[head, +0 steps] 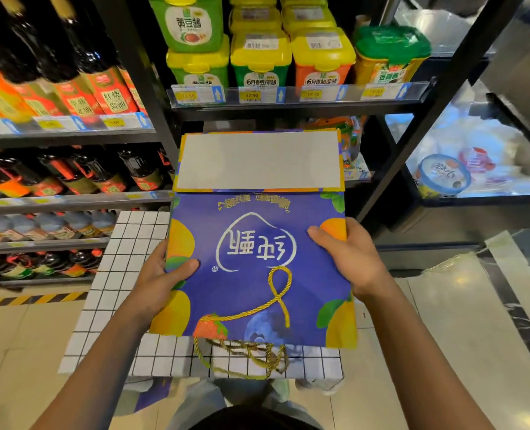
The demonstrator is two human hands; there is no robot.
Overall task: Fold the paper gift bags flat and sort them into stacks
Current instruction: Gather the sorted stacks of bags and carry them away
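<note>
Nearest me, the gold cord handles (251,358) dangle off the near edge of the blue gift bag (257,274), over the white gridded surface (124,243) that the bag hangs above. My left hand (161,274) grips the bag's left edge, thumb on its printed face and fingers hidden beneath; my right hand (347,252) grips the right edge the same way. The bag already looks flattened, its white base panel (257,159) folded up at the far end, so I judge the folding step to be nearly done and sorting to be next. That calls for lowering the bag flat onto the surface or a stack; I see no stack from here. Beyond the bag stand store shelves with yellow-lidded tubs (260,57).
</note>
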